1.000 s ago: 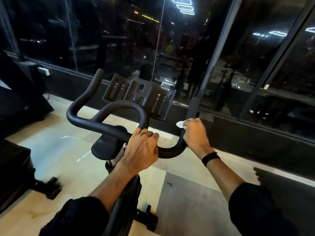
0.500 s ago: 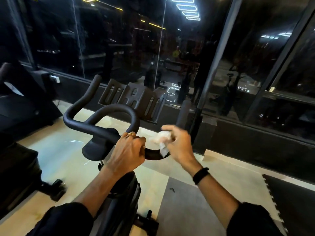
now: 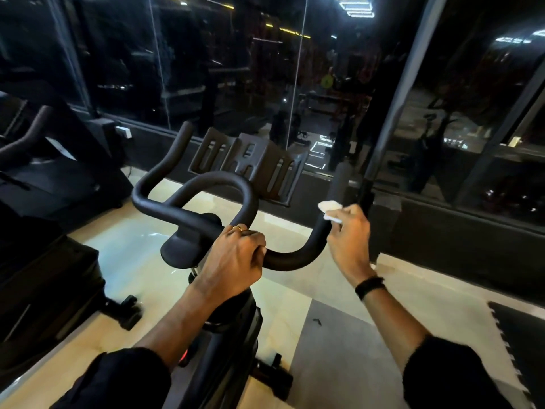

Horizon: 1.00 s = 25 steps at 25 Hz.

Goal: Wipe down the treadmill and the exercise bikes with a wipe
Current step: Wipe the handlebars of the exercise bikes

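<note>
Black sleeves (image 3: 124, 379) pushed up; black wristband (image 3: 370, 287); ring (image 3: 237, 228), seemingly gold.

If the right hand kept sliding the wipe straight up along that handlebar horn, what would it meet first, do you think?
Probably nothing but more of the bar: the right hand and wipe would ride up the horn's upright end. Glass wall looks farther back.

Head view (close), forward and down.
</note>
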### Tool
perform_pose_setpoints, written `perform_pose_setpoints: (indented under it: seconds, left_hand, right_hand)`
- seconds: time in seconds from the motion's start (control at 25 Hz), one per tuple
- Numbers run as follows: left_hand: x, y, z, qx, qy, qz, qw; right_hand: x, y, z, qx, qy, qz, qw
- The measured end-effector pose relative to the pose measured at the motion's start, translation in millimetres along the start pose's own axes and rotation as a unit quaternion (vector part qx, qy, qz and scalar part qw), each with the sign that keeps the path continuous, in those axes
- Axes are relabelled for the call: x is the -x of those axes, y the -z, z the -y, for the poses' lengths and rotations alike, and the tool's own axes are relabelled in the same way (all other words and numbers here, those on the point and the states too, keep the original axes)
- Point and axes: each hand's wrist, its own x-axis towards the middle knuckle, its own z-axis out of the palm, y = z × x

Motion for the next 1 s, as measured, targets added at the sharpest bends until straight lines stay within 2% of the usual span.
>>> perform_pose_setpoints:
  seconds: [0.12, 0.24, 0.4, 0.48, 0.56, 0.68, 0.72, 0.76, 0.84, 0.88, 0.92, 1.0]
  left_hand:
    - [-0.2, -1.1, 4.4, 0.006, -0.005, 0.002, 1.0]
    - [-2.6, -0.5, 5.6, 0.019, -0.006, 0.006, 1.0]
    - [-2.2, 10.5, 6.7, 0.049, -0.024, 0.027, 0.998]
    - [-0.2, 20.3, 13.8, 0.116, -0.027, 0.019, 0.993]
    - [-0.6, 30.6, 24.9, 0.193, 0.003, -0.031, 0.981]
    - [-0.5, 42.4, 57.0, 0.2, 0.089, -0.127, 0.967]
    - [-1.1, 43.8, 68.9, 0.199, 0.114, -0.133, 0.964]
    - [-2.3, 44.1, 78.8, 0.194, 0.124, -0.123, 0.965]
    - [-3.9, 39.9, 89.3, 0.172, 0.105, -0.091, 0.975]
    - [-4.9, 36.2, 89.1, 0.164, 0.086, -0.082, 0.979]
    - [-5.7, 31.2, 86.7, 0.159, 0.07, -0.076, 0.982]
    - [-5.3, 19.8, 81.6, 0.151, 0.038, -0.065, 0.986]
  right_hand:
    - [46.8, 6.7, 20.3, 0.024, 0.006, 0.017, 1.0]
    - [70.6, 2.2, 43.4, 0.052, -0.026, 0.073, 0.996]
    - [99.2, -32.1, 98.5, -0.024, 0.007, 0.129, 0.991]
    - [100.3, -56.2, 117.5, -0.07, 0.026, 0.134, 0.988]
    - [91.6, -74.2, 134.4, -0.096, 0.044, 0.139, 0.985]
    - [76.3, -84.5, 162.2, -0.182, 0.016, 0.167, 0.969]
    - [67.9, -78.9, 162.5, -0.205, 0.004, 0.143, 0.968]
    - [56.0, -69.5, 157.9, -0.198, 0.006, 0.083, 0.977]
    - [17.5, -41.3, 130.5, -0.076, 0.038, -0.068, 0.994]
    - [-8.0, -27.9, 109.4, 0.013, 0.042, -0.1, 0.994]
    - [-34.9, -14.3, 89.3, 0.091, 0.046, -0.095, 0.99]
    - [-76.9, 1.5, 58.1, 0.201, 0.067, -0.021, 0.977]
